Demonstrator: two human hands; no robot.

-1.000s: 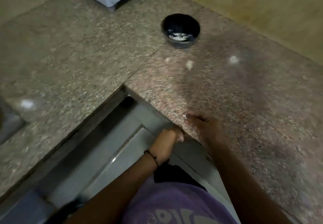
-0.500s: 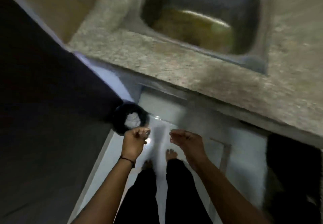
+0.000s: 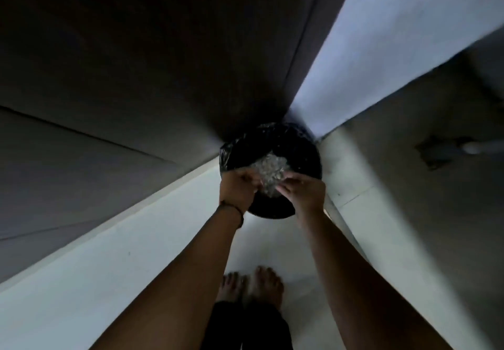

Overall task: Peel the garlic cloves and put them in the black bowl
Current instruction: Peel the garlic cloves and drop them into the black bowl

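Both hands hang over a round bin with a black liner [image 3: 297, 142] on the floor, in the corner. My left hand [image 3: 238, 186] is curled like a fist above the bin's near-left rim. My right hand [image 3: 301, 190] is beside it, its bent fingers pointing towards the left hand. The fingertips nearly meet over a heap of pale, crumpled waste [image 3: 270, 169] in the bin. Whether either hand holds garlic peel is hidden by the fingers and the dim light. The black bowl and the garlic cloves are out of view.
A dark door or cabinet front [image 3: 136, 76] fills the upper left. A pale wall strip [image 3: 381, 49] runs up to the right. A grey wall with a dark mark [image 3: 441, 150] is on the right. My bare feet [image 3: 251, 287] stand on the light floor [image 3: 109, 281].
The view has swung from the granite counter and black bowl, past the sink, down to the floor bin. Both hands have moved from the counter edge to above the bin.
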